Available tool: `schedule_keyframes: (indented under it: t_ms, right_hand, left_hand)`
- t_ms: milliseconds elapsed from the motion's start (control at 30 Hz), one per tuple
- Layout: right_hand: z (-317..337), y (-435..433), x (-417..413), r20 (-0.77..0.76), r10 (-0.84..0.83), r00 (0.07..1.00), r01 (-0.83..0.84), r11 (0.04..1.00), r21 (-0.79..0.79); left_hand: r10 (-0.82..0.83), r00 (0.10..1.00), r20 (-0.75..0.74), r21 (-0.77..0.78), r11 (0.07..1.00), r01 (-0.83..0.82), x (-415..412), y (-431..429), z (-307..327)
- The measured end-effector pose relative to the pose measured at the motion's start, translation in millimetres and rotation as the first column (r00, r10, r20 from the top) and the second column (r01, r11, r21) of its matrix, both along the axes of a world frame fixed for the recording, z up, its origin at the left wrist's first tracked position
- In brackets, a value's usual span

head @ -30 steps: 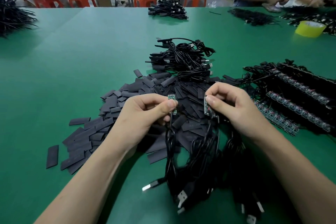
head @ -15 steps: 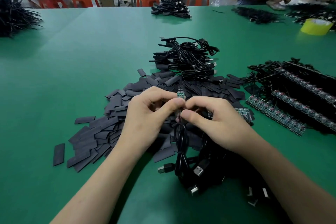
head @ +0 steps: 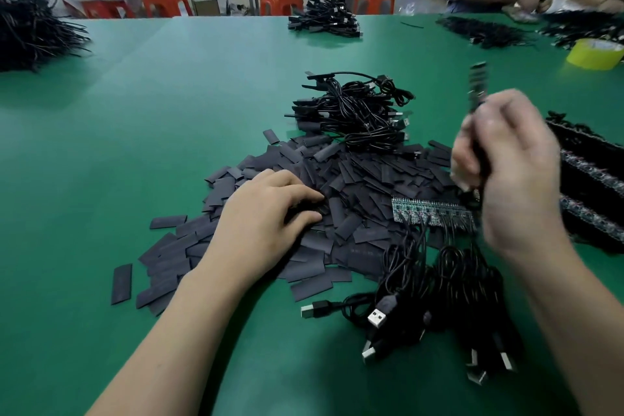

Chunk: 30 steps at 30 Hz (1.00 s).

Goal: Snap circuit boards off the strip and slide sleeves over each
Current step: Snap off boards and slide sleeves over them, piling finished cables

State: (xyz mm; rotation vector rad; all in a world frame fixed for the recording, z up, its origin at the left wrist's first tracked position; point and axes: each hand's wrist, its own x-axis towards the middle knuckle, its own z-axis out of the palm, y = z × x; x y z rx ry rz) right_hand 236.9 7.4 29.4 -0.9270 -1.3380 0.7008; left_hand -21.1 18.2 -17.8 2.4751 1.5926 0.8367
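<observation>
Green matte table [head: 135,145], smooth, lit from above.

Writing: faint pale print on a few of the sleeves [head: 354,179], too small to read. No other lettering legible.

The sleeves were flat dark-grey rectangles of dull tubing with creased edges, heaped loosely at table centre and scattered to the left.

Left hand [head: 266,223] lay palm down on the heap with its fingers bent and the tips among the sleeves. Could not tell whether it pinched one.

Right hand [head: 506,172] was raised and motion-blurred, fingers curled round a thin black cable. A small dark board [head: 477,84] stuck up above the fist. Too blurred to tell whether a sleeve covered it.

The strip of circuit boards [head: 429,213] lay on the near right edge of the heap. It was a narrow green band, speckled with components. Glossy black leads [head: 456,280] ran from it toward the viewer and ended in metal USB plugs [head: 377,317].

More strips [head: 594,172] lay in rows at the right. A tangle of coiled cables [head: 354,111] sat behind the heap, and a yellow tape roll [head: 596,52] at far right.
</observation>
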Motion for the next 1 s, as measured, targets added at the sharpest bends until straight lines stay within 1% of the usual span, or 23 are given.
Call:
schedule_keyframes:
  t_ms: [33, 67, 133, 200, 233, 267, 433, 500, 600, 700, 867, 1000]
  right_hand:
    - [-4.3, 0.0, -3.6, 0.203, -0.083, 0.976, 0.081, 0.997, 0.017]
    - [-10.0, -0.3, -9.7, 0.376, -0.121, 0.919, 0.124, 0.992, 0.017]
    - [-22.4, -2.8, -23.5, 0.634, -0.098, 0.767, 0.143, 0.989, -0.02]
    - [-30.2, -5.5, -34.3, 0.781, -0.056, 0.622, 0.152, 0.987, -0.051]
    - [-32.6, -5.8, -37.0, 0.812, -0.044, 0.583, 0.152, 0.987, -0.056]
    - [-34.1, -5.7, -38.0, 0.82, -0.043, 0.571, 0.152, 0.987, -0.055]
    - [-39.1, -3.2, -35.1, 0.794, -0.083, 0.602, 0.187, 0.982, -0.04]
    - [-40.9, -3.8, -34.2, 0.793, -0.076, 0.605, 0.195, 0.979, -0.056]
    - [-41.1, -4.6, -34.1, 0.789, -0.056, 0.612, 0.186, 0.98, -0.075]
    - [-40.8, -4.8, -34.1, 0.803, -0.037, 0.595, 0.172, 0.982, -0.082]
    - [-38.6, -5.2, -34.9, 0.85, -0.008, 0.526, 0.152, 0.985, -0.085]
    - [-36.9, -5.5, -33.9, 0.861, -0.004, 0.508, 0.144, 0.986, -0.081]
  left_hand:
    - [0.012, 1.0, -0.003, 0.003, 1.0, -0.012, 0.5, 0.0, -0.4]
    - [0.025, 1.0, -0.007, 0.007, 1.0, -0.025, 1.2, 0.0, -0.5]
    - [0.045, 0.999, -0.015, 0.009, 0.999, -0.045, 2.3, -0.1, 0.3]
    - [0.057, 0.998, -0.01, 0.006, 0.998, -0.057, 2.4, -0.6, 1.6]
    - [0.059, 0.998, -0.001, 0.005, 0.998, -0.059, 2.1, -0.9, 2.4]
    - [0.062, 0.998, 0.008, 0.006, 0.998, -0.062, 1.7, -1.6, 3.1]
    - [0.062, 0.998, -0.011, 0.037, 0.997, -0.061, 2.0, -5.1, 5.5]
    - [0.05, 0.999, 0.02, 0.063, 0.997, -0.051, 0.4, -4.3, 5.7]
    - [0.163, 0.983, 0.089, 0.063, 0.984, -0.169, -8.3, -0.1, 6.1]
    - [0.256, 0.965, 0.049, -0.004, 0.967, -0.256, -14.8, 2.7, 4.0]
    - [0.252, 0.968, 0.019, -0.044, 0.967, -0.251, -14.9, 4.1, 6.4]
    - [0.224, 0.974, -0.038, -0.014, 0.974, -0.225, -12.9, 2.5, 8.7]
